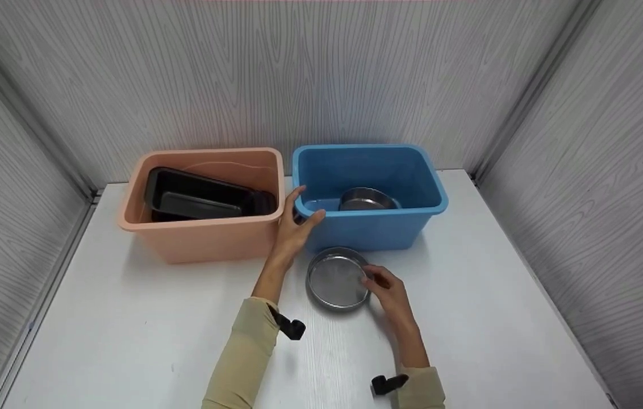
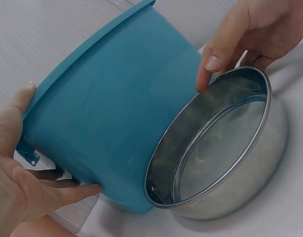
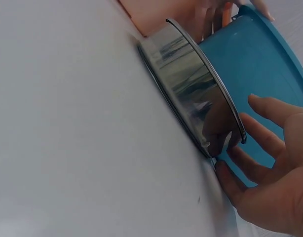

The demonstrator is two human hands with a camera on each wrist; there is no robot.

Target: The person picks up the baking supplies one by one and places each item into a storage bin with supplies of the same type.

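A round metal pan (image 1: 337, 279) sits on the white table (image 1: 128, 324), just in front of the near wall of the blue tub (image 1: 368, 227). The right hand (image 1: 388, 288) is at the pan's right rim; in the left wrist view its fingertips (image 2: 210, 64) touch the top edge of the rim, while in the right wrist view the fingers (image 3: 262, 133) look spread and nearly straight beside the pan's wall, so the hand touches the pan rather than closing round it. The left hand (image 1: 294, 227) grips the near left corner of the blue tub, thumb (image 2: 18, 101) over the rim and fingers (image 2: 67, 192) curled against the outer wall below it. Inside the blue tub, toward its near side, lies a metal bowl (image 1: 368, 199). To the left, just beside the blue tub, stands a peach tub (image 1: 208, 238) holding dark baking tins (image 1: 202, 196) stacked at a tilt. Both arms wear tan sleeves (image 1: 245, 355), with a black camera clip at each wrist. Grey wood-grain panels wall in the table on the left, far and right sides
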